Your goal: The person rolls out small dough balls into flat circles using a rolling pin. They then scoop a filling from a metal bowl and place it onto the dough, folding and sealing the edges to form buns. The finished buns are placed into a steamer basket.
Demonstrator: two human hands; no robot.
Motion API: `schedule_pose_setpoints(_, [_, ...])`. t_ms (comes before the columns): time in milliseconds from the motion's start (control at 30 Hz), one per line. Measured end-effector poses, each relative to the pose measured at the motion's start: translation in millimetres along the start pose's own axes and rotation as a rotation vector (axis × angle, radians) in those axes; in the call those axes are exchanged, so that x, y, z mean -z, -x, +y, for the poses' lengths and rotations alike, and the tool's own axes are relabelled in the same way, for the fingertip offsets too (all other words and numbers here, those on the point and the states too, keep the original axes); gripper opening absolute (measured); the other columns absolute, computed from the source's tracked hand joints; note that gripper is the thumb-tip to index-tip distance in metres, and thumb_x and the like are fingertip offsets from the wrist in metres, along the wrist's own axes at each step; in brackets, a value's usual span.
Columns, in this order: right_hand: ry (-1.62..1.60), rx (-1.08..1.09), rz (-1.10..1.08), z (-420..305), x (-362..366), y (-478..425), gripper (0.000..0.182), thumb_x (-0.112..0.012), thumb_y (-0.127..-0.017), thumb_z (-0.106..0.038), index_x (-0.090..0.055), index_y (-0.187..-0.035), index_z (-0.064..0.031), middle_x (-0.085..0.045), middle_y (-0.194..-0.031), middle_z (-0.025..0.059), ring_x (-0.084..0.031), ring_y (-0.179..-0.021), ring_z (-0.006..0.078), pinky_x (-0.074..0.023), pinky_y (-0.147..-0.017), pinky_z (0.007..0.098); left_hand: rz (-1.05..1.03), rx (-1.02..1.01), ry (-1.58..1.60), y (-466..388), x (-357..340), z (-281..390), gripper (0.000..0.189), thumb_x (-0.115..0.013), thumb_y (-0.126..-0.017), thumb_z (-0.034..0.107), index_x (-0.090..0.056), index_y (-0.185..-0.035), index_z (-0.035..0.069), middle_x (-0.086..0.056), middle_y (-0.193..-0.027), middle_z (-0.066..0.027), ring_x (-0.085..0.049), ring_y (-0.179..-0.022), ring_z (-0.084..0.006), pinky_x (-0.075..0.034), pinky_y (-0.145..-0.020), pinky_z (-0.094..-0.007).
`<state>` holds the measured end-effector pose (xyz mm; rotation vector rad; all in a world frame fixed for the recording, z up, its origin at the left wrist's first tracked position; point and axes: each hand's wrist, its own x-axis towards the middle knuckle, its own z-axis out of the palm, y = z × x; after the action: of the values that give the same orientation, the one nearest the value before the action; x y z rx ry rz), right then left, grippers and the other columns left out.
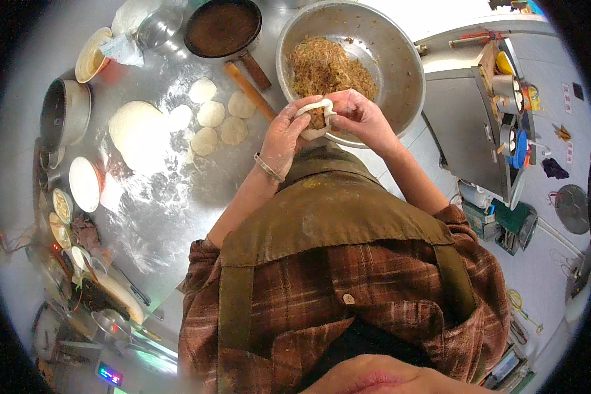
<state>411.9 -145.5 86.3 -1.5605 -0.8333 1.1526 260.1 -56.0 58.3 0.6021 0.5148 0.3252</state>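
Note:
Between my two hands is a dough wrapper [316, 132] with brown minced filling [318, 118] showing in its open middle. My left hand [281, 135] cups the wrapper from the left, its thumb against the filling. The fingertips of my right hand [362, 115] pinch the raised, wavy edge at the right. Both hands are over the near rim of a large steel bowl [399, 83], which holds a heap of minced filling [325, 66]. A wooden rolling pin [248, 91] lies left of the bowl, its near end partly hidden by my left hand.
Several flat dough rounds [211, 114] and a big dough lump [137, 130] lie on the floured steel table [162, 216]. A dark round pan [222, 27] stands beyond them. Along the left are a metal pot [76, 113] and a white-filled bowl [84, 183]. A steel cabinet [458, 123] is at right.

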Motion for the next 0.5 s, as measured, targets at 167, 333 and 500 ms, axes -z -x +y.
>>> schedule_pose_setpoints(167, [0.372,0.017,-0.046,-5,5,-1,0.009,-0.059,-0.081,-0.004,-0.057,-0.089,-0.0011,-0.056,-0.077,-0.0003,-0.054,-0.072,0.0062,-0.0453,-0.067,0.0215,-0.045,-0.154,-0.283,-8,12,-9,0.034,-0.039,-0.085,0.0,-0.049,-0.118,0.003,-0.051,-0.118,-0.0077,-0.05,-0.105,-0.0149,-0.04,-0.091,-0.0282])
schedule_pose_setpoints(333, [0.221,-0.028,-0.113,-2,7,-2,0.007,-0.059,-0.081,-0.004,-0.057,-0.086,-0.0008,-0.056,-0.075,-0.0002,-0.055,-0.07,0.0067,-0.0455,-0.063,0.0218,-0.127,-0.152,-0.4,-11,17,-9,0.035,-0.039,-0.086,0.004,-0.047,-0.12,0.001,-0.05,-0.12,-0.0087,-0.046,-0.108,-0.0143,-0.032,-0.097,-0.0272])
schedule_pose_setpoints(500, [0.194,-0.03,-0.127,-2,3,-3,0.008,-0.061,-0.08,-0.006,-0.056,-0.085,-0.0012,-0.054,-0.072,-0.0013,-0.054,-0.067,0.0066,-0.0442,-0.06,0.0213,-0.202,-0.183,-0.402,-13,19,-6,0.036,-0.034,-0.09,0.01,-0.045,-0.121,-0.004,-0.048,-0.122,-0.0095,-0.043,-0.112,-0.0139,-0.03,-0.098,-0.0271])
